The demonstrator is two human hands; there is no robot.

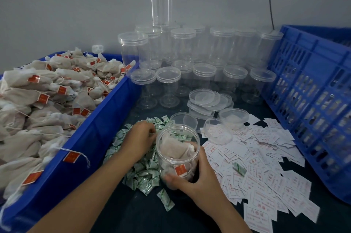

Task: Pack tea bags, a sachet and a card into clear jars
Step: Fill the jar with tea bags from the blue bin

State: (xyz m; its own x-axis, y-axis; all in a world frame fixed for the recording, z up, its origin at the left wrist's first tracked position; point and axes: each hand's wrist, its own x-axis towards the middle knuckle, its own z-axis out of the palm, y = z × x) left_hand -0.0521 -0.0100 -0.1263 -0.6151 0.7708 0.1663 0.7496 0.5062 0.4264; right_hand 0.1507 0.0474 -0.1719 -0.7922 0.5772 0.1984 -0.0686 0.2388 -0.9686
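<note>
The right hand (191,181) clamps fingers and thumb round the clear round plastic jar (159,143), which stands upright on the dark table (133,213) and holds beige tea bags (174,150). The left hand (140,136) curls into the heap of green-and-white sachets (144,174) beside the jar; whether it pinches one cannot be told. Isolate one sachet and keep the jar steady.

The jar (177,156) I held was clear, and the tea bags inside it were pale beige, one showing a red tag (180,169). The tea bags (38,99) heaped in the bin (95,134) were the same beige with red tags; the bin was solid blue. The sachets (144,174) were white with green print, the cards (266,175) white with red print. The crate (313,84) was blue in an open lattice, the tabletop (136,212) dark, perhaps blue-black.
</note>
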